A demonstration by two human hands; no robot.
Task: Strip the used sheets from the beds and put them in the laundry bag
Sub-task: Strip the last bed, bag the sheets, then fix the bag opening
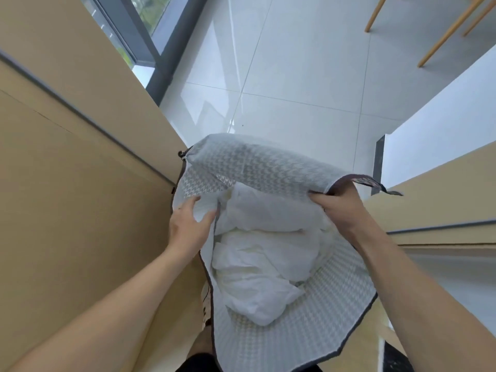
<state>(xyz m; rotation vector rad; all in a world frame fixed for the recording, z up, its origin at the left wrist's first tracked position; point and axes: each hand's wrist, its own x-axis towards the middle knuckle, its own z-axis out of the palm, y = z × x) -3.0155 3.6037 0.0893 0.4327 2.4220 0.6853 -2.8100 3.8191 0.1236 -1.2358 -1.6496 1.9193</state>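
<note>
White sheets [264, 267] lie crumpled in a loose heap inside the laundry bag [271, 345], filling most of its open mouth. Bag: pale grey-white houndstooth weave, dark binding along the rim, a dark strap end [375, 185] sticking out at the right corner. The bag stands on the floor between tan wooden panels, mouth facing up toward the camera; its far wall folds over the top of the sheets.

Right hand [339, 210]: fingers curled round the far-right rim of the bag, gripping the fabric and holding that edge up.

Left hand [188, 226]: thumb and fingers spread and relaxed, resting at the left rim, fingertips on a fold of sheet just inside the bag. Not closed round anything that I can see.

Surroundings: tan wooden panel [80, 183] with a grey groove runs along the left, touching the bag's side; a second tan panel [440, 194] on the right. Glossy white floor tiles [295, 76] beyond the bag. Dark window frame [171, 49] upper left. Light wooden chair legs [451, 30] upper right.
</note>
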